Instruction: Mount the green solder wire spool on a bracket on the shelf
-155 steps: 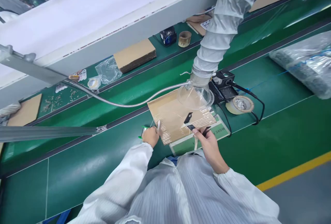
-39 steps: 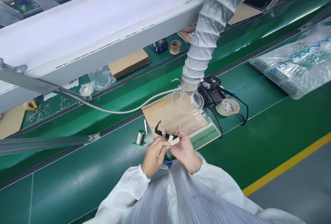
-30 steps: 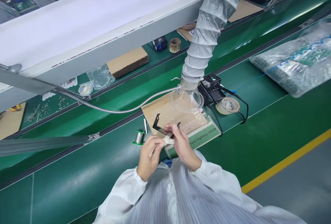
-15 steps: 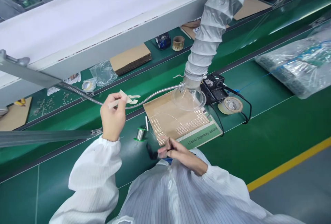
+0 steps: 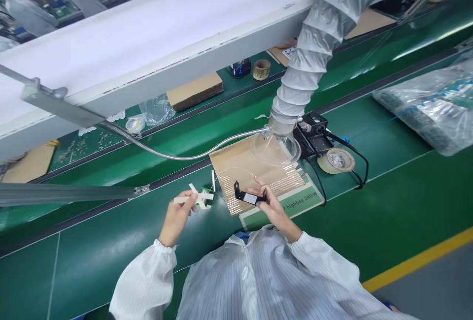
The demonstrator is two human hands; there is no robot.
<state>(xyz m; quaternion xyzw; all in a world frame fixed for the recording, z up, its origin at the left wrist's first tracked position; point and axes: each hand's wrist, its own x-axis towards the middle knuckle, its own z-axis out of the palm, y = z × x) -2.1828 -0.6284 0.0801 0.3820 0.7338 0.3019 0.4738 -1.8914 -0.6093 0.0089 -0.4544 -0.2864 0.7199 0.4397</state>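
Observation:
Pale strips of tape (image 5: 201,197), crossed over each other, are pinched in the fingers of my left hand (image 5: 178,215). Behind the strips is a solder spool (image 5: 207,191) with green flanges, partly covered. My right hand (image 5: 272,207) grips one end of a black bracket-like part (image 5: 247,197) that has a white label and an upturned far end. This part is above a cardboard sheet (image 5: 229,162) with a green printed border. Rows of thin shiny wire pieces (image 5: 231,194) lie along the sheet's sides.
A ribbed extraction duct (image 5: 305,69) ends in a clear hood (image 5: 275,147) over the cardboard. To its right stand a black device (image 5: 312,130) with cables and a tape roll (image 5: 336,160) holding shiny bits. A plastic-wrapped bundle (image 5: 436,108) lies far right; a metal flexible hose (image 5: 177,157) crosses the bench.
My left hand has come down and rightwards with the tape strips, towards the spool. My right hand has risen from near my body and now shows the black part over the cardboard.

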